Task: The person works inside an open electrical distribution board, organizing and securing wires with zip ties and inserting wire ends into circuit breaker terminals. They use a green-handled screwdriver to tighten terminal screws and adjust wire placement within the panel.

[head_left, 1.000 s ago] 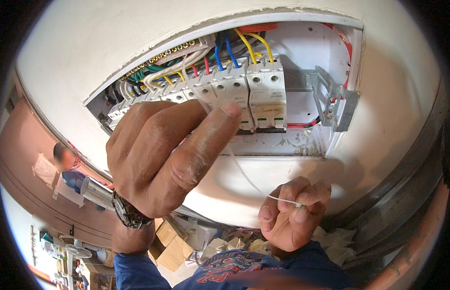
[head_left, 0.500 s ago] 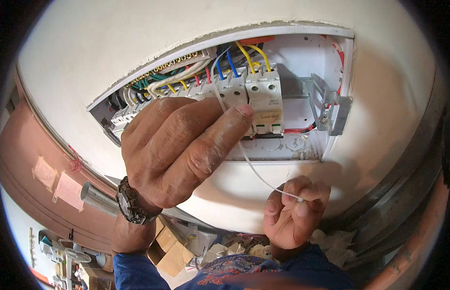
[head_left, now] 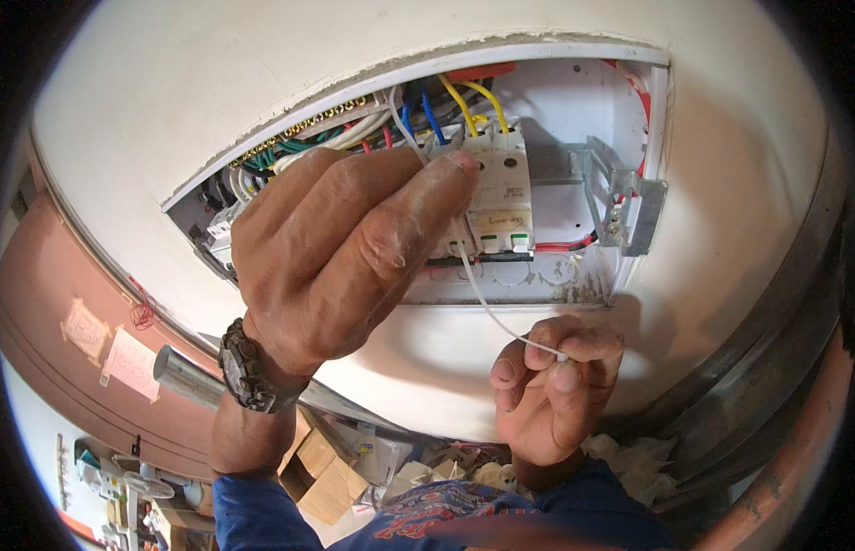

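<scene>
A thin white cable tie (head_left: 483, 301) stretches between my two hands in front of a recessed breaker box (head_left: 588, 106). My left hand (head_left: 326, 248), with a dark watch (head_left: 247, 367) on its wrist, is closed on the tie's upper part, thumb against fingers. Past that grip the free end rises beside the blue wires (head_left: 430, 115). Lower right, my right hand (head_left: 558, 395) pinches the tie's small head between thumb and fingers. Behind my left hand stands a row of white circuit breakers (head_left: 501, 188), partly hidden by it. Yellow wires (head_left: 487, 95) enter the rightmost breakers from above.
A metal rail bracket (head_left: 643, 219) sticks out at the box's right side. Green, white and red wires crowd the box's upper left. Below are an open cardboard box (head_left: 322, 473) and clutter. A metal pipe (head_left: 184, 376) lies left, and papers (head_left: 132, 363) hang on the reddish surface.
My left hand has shifted slightly up, and the tie's free end has moved left along the wires. My right hand has risen a little, still pinching the tie's head.
</scene>
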Demonstrator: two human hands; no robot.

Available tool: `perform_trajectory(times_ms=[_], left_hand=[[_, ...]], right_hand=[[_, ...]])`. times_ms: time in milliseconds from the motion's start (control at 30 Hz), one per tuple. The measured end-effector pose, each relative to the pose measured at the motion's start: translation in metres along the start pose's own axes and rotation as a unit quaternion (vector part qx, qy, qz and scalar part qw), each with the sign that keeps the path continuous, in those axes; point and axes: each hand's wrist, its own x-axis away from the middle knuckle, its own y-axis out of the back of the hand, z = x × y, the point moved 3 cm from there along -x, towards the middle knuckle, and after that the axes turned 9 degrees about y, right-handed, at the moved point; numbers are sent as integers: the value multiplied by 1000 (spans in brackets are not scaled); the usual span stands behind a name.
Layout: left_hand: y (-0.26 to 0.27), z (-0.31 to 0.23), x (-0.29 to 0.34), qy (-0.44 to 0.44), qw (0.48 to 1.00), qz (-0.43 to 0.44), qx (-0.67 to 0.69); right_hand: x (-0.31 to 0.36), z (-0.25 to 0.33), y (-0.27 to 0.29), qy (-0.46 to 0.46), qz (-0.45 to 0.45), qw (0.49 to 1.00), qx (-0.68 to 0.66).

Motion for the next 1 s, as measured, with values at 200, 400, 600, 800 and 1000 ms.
perform_trajectory(times_ms=[200,400,600,800,1000], left_hand=[[6,-5,0,10,1000,-14,17],[7,-1,2,-12,1000,-22,12],[1,6,-1,-15,999,-31,20],[-2,9,-2,-2,999,-34,12],[-7,14,1,16,999,-42,29]], right_hand=[[6,5,-8,-21,8,1000,-1],[9,3,-10,-30,6,1000,6],[7,3,-14,-47,0,999,-13],[6,0,-22,-32,15,999,26],[3,-11,-32,87,66,986,125]])
